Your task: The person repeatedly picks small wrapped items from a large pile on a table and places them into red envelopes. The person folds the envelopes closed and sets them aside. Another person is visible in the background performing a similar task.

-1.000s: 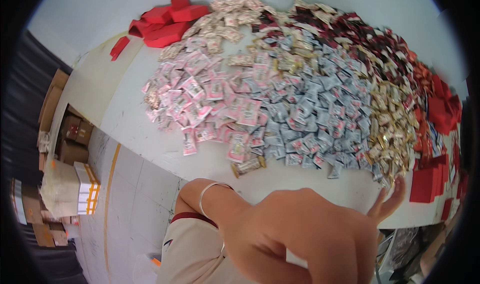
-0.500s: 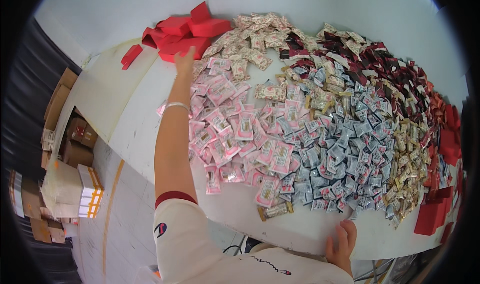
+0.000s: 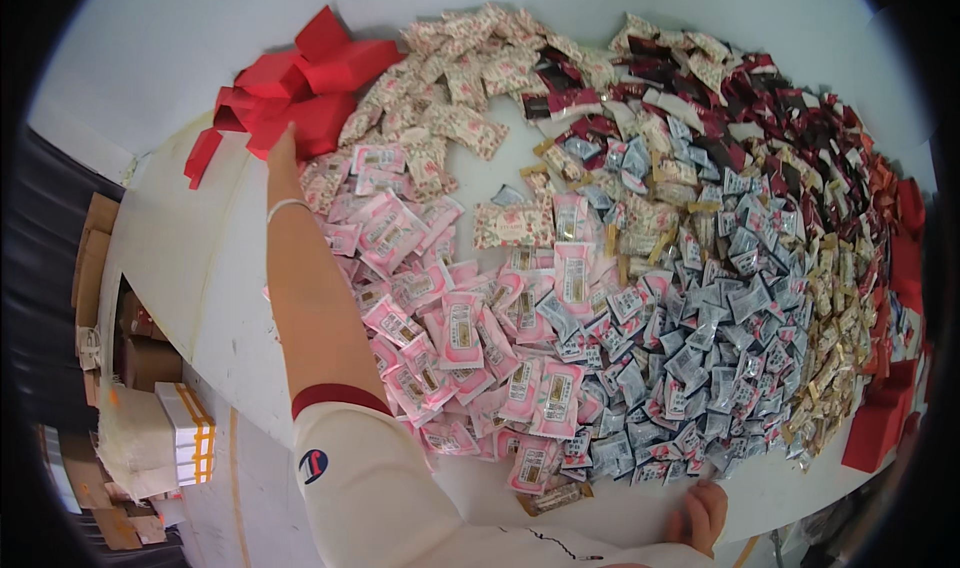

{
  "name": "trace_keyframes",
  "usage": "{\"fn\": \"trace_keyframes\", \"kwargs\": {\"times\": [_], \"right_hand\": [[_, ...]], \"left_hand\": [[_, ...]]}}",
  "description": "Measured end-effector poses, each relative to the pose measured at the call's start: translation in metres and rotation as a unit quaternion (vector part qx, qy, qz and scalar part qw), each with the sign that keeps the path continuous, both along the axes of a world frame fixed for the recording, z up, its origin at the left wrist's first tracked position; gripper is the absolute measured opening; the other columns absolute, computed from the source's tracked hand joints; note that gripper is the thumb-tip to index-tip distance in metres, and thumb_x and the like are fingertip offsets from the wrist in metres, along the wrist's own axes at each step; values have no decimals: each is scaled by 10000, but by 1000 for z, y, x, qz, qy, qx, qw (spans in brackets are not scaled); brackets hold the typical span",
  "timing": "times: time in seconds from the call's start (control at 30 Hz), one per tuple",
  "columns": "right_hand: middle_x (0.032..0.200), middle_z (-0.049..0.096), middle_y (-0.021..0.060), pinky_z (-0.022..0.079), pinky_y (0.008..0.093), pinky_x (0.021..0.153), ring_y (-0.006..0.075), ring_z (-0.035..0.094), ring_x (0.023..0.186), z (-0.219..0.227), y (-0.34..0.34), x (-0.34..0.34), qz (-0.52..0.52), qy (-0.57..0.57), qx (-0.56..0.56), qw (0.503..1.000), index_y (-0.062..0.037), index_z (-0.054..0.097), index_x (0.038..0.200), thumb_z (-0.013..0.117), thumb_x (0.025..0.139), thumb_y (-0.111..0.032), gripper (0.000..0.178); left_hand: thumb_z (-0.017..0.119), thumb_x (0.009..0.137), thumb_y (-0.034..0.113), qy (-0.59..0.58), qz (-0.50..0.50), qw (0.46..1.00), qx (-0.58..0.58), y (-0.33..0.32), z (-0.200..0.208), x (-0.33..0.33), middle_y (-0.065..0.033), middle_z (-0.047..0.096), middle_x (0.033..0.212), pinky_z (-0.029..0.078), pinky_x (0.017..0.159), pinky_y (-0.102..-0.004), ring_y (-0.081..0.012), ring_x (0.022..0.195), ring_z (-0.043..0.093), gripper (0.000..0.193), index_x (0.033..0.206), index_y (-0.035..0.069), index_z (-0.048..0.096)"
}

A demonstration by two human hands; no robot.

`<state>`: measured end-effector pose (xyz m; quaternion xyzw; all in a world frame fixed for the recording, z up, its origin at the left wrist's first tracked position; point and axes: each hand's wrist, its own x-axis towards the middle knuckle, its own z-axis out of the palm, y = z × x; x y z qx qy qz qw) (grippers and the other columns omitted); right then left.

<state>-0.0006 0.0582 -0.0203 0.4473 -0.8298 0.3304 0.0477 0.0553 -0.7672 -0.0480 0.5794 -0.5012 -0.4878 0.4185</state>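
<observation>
My left hand (image 3: 283,150) reaches to the far left, a digit pressed against the near side of a red cardboard box (image 3: 318,126) in a stack of red boxes. Its other fingers are mostly hidden, seemingly closed on the box edge. My right hand (image 3: 704,514) rests at the near table edge, loosely curled with a gap between thumb and fingers, holding nothing visible. Nearest to it lie small blue-grey sachets (image 3: 690,368). Pink-and-white packets (image 3: 460,333) spread beside my left forearm. Cream floral packets (image 3: 465,128) are heaped right of the red boxes.
Dark maroon packets (image 3: 720,118) pile along the back right, gold-wrapped sticks (image 3: 830,308) at the right. Another red box (image 3: 880,418) stands at the right edge. A small red piece (image 3: 203,158) lies far left. Cartons and a white box (image 3: 190,433) sit beyond the table's left side.
The view has shifted, so the goods sit lower and further left. My left hand has moved slightly left along the red box. My right hand's fingers are more curled.
</observation>
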Motion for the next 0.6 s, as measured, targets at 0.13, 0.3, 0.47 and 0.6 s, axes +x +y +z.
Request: {"fn": "trace_keyframes", "kwargs": {"times": [0.13, 0.3, 0.47, 0.6], "right_hand": [[943, 535, 162, 441, 455, 750, 364, 529, 885, -29, 20, -2, 20, 24, 12, 999, -13, 563, 906, 619, 625, -47, 288], [974, 552, 201, 424, 445, 820, 370, 528, 921, 5, -4, 1, -9, -27, 21, 999, 34, 565, 963, 582, 732, -29, 241], [955, 543, 196, 420, 446, 806, 362, 524, 902, 6, -10, 2, -6, -21, 16, 1000, 27, 547, 981, 589, 705, -33, 286], [914, 545, 143, 446, 429, 737, 328, 538, 848, 1, 0, -6, 11, -20, 36, 999, -22, 558, 921, 630, 628, -48, 302]], "left_hand": [[729, 684, 254, -44, -59, 997, -26, 27, 0, -58, -141, 502, 1171, 444, 811, -342, -225, 1004, 515, 621, 1173, -23, 464], [732, 669, 103, 94, -50, 992, -70, 14, 11, -60, -131, 463, 1228, 416, 889, -334, -225, 1094, 469, 768, 1280, -44, 290], [738, 613, -22, 228, 44, 969, -77, 54, 30, -108, -129, 440, 1243, 413, 919, -359, -232, 1111, 452, 901, 1328, 11, 192], [712, 658, 37, 75, -204, 956, -195, 22, 15, -108, -132, 438, 1249, 418, 910, -360, -241, 1094, 471, 821, 1330, 59, 241]]}}
